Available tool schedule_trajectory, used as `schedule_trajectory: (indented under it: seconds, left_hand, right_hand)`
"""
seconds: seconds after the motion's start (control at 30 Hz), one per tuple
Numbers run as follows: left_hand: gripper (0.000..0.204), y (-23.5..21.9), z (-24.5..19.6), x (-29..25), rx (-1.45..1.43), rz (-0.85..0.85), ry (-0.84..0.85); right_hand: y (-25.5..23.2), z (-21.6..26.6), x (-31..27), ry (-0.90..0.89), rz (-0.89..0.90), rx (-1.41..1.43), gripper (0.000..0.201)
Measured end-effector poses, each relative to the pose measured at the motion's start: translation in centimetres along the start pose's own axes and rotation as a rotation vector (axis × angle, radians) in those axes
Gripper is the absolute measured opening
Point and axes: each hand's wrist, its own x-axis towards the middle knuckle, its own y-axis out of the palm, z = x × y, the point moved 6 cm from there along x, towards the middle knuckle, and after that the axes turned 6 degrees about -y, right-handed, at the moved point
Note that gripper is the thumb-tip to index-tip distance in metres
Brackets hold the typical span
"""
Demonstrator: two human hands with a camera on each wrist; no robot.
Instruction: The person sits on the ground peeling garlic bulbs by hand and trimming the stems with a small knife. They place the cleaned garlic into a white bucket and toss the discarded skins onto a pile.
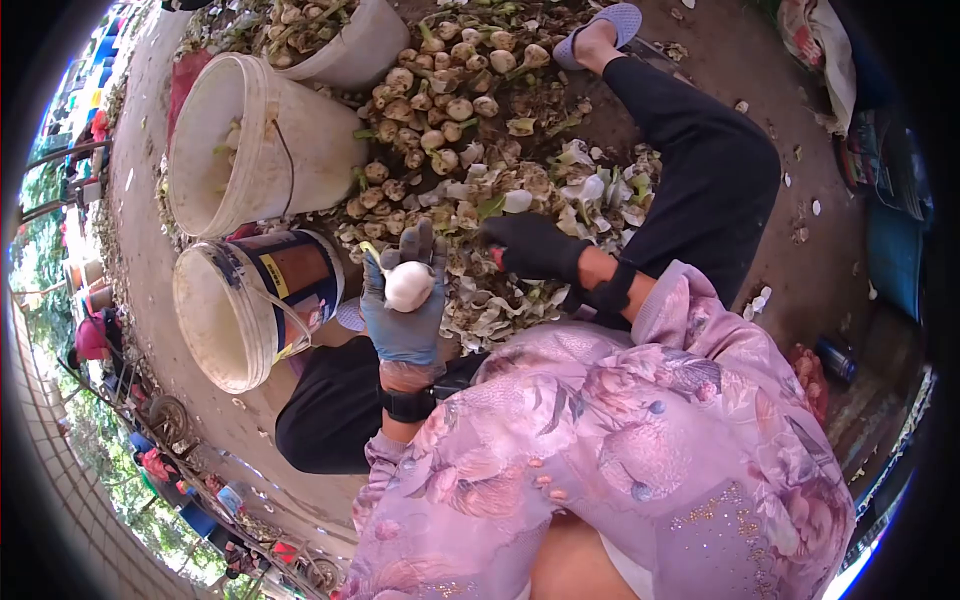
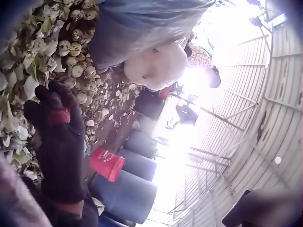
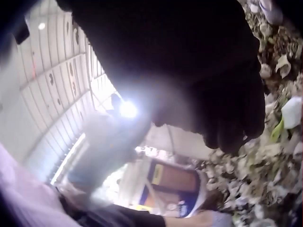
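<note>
In the head view, my left hand (image 1: 405, 325) wears a blue-grey glove and holds a white garlic bulb (image 1: 409, 287) against the palm and fingers. A short pale stalk (image 1: 369, 248) sticks up beside the fingers. The left wrist view shows the same garlic bulb (image 2: 158, 66) under the gloved fingers. My right hand (image 1: 535, 247) is in a black glove, just to the right, over the loose peels, with its fingers bent. A red patch (image 2: 59, 116) shows by its fingers in the left wrist view; I cannot tell whether this is something held.
Unpeeled bulbs (image 1: 450, 110) are heaped on the ground ahead, with pale peels (image 1: 590, 190) scattered nearer me. On the left lie a big white bucket (image 1: 310, 140), tipped with some bulbs inside, and a labelled bucket (image 1: 235, 310). My bent legs (image 1: 700, 150) frame the heap.
</note>
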Motion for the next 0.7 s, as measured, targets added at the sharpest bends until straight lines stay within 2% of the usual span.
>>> schedule_trajectory:
  seconds: [0.03,0.1,0.13,0.17,0.2,0.23,0.3,0.37,0.4,0.43,0.47,0.5,0.53,0.57,0.6,0.63,0.67,0.7]
  left_hand:
    - [0.024,0.0,-0.5,0.2,-0.053,-0.035,0.011]
    - [0.024,0.2,-2.5,1.3,-0.079,-0.053,-0.026]
    - [0.024,0.4,-3.9,2.2,-0.108,-0.068,-0.068]
    - [0.027,1.2,-7.2,3.2,-0.087,-0.001,-0.015]
    - [0.031,2.4,-10.5,3.9,-0.066,0.063,0.04]
    - [0.036,5.6,-12.7,3.9,-0.164,0.11,0.062]
    - [0.043,9.4,-14.4,3.5,-0.262,0.156,0.084]
    - [0.052,10.1,-14.9,2.6,0.179,0.152,0.105]
    - [0.055,8.5,-14.1,2.8,0.159,0.148,0.01]
    - [0.057,5.7,-12.7,3.1,0.139,0.141,-0.087]
    - [0.049,3.7,-9.9,2.8,0.223,0.013,-0.078]
    - [0.043,1.6,-7.1,2.3,0.305,-0.116,-0.081]
    - [0.041,-0.5,-4.4,1.7,0.325,-0.257,-0.2]
    - [0.039,-3.1,-2.3,1.4,0.388,-0.392,-0.269]
    - [0.027,-4.9,-0.3,1.4,0.389,-0.447,-0.3]
    - [0.029,-4.6,0.5,1.9,0.557,-0.46,-0.342]
    - [0.037,-6.0,1.4,3.0,0.587,-0.386,-0.336]
    - [0.038,-4.1,1.4,3.7,0.579,-0.319,-0.372]
  right_hand:
    - [0.1,-0.3,0.1,-0.006,0.003,0.0,0.02]
    - [0.2,-0.4,0.3,-0.006,0.024,0.239,0.021]
    - [0.1,-0.6,0.6,-0.011,0.022,0.227,0.021]
    - [0.5,-0.9,0.8,-0.027,0.041,0.178,0.022]
    - [0.8,-1.2,1.0,-0.043,0.062,0.131,0.023]
    - [1.0,-1.9,1.4,0.05,0.052,0.14,0.028]
    - [0.5,-3.0,2.7,0.098,0.035,0.123,0.029]
    - [1.1,-6.0,4.8,0.163,-0.041,0.134,0.029]
    - [1.1,-6.5,5.9,0.161,-0.043,0.133,0.029]
    - [0.7,-7.3,7.0,0.234,-0.123,0.118,0.03]
    - [0.4,-8.2,8.2,0.308,-0.203,0.105,0.03]
    - [0.1,-8.5,9.6,0.401,-0.105,0.036,0.036]
    - [0.9,-9.3,10.6,0.393,-0.101,0.038,0.036]
    - [1.8,-10.7,11.6,0.364,-0.163,-0.041,0.044]
    - [2.8,-11.9,13.8,0.295,-0.232,-0.119,0.053]
    - [5.4,-14.8,15.3,0.298,-0.257,-0.16,0.064]
    - [6.7,-16.6,16.5,0.328,-0.123,-0.19,0.068]
    - [7.4,-17.2,16.9,0.229,-0.239,-0.371,0.065]
